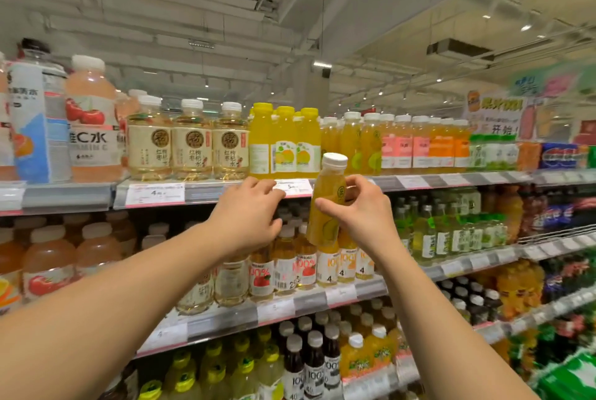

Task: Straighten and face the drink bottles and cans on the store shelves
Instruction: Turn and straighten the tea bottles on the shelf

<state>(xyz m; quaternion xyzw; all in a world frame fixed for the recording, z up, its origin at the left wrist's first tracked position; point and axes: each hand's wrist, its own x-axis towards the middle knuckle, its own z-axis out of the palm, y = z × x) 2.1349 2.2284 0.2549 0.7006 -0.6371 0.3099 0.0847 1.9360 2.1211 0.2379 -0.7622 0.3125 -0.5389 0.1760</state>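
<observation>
My right hand [361,209] grips a white-capped bottle of yellow juice [325,203], held upright and slightly tilted in the air in front of the top shelf's edge [451,181]. My left hand [248,216] hovers just left of that bottle with relaxed, spread fingers, in front of the price rail, and holds nothing. On the top shelf stand three yellow-capped juice bottles [283,141]; the leftmost one shows its back label. To their right runs a row of white-capped yellow and orange juice bottles [371,145].
Pale tea bottles [190,141] and big pink drink bottles [92,122] fill the top shelf's left part. The shelf below [290,303] holds 100% juice bottles [329,264], and lower shelves hold dark and yellow drinks. Green bottles [445,232] stand further right.
</observation>
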